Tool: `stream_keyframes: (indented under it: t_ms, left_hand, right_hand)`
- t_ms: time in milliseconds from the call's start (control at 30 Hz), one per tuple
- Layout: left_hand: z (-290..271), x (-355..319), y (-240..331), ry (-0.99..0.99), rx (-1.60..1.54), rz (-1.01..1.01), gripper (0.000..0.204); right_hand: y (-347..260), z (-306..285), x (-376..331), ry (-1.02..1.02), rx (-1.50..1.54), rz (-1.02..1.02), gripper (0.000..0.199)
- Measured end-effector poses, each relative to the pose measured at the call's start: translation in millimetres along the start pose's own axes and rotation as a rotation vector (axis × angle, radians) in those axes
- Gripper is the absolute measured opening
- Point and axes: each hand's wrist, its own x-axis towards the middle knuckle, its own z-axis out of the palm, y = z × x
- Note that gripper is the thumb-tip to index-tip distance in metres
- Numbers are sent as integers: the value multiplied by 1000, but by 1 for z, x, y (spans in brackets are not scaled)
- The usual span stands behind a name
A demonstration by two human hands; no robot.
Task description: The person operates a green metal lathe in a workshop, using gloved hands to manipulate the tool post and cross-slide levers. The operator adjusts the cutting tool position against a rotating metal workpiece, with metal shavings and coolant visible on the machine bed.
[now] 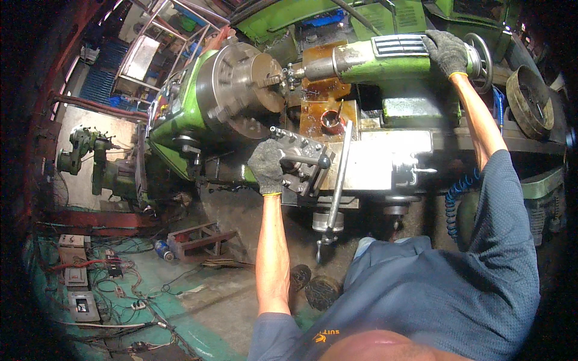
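Both my hands wear dark grey knit gloves. My left hand (266, 167) is closed over the left edge of the square tool post (301, 174) on a green lathe; its fingertips are partly hidden. From the tool post sticks a clamping lever (307, 160) with a black ball knob. My right hand (447, 53) lies across the top of the green tailstock (385, 60), fingers extended, beside the handwheel (480, 63). Left of the tailstock, the big round chuck (232, 90) looks smeared as if turning. A metal workpiece (271, 80) sits between chuck and tailstock.
A reddish cup (331, 120) with a stick in it stands on the oily brown carriage. A long steel bar (341, 174) slants over the front. At right lies a round pan (530, 102). Cables and electrical boxes (75, 259) spread over the green floor at lower left, near a metal frame (201, 239).
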Motion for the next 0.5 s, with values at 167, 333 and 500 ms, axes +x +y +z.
stream_keyframes:
  t_ms: [167,333,500]
  left_hand:
    - [-1,0,-2,-15,48,23,28]
    - [-1,-1,-21,88,82,99,22]
    - [2,-1,-5,49,26,-9,21]
  right_hand:
    - [-2,-2,0,-34,18,11,43]
    - [-5,-3,1,-1,11,-6,42]
    - [-5,-6,0,-41,22,11,42]
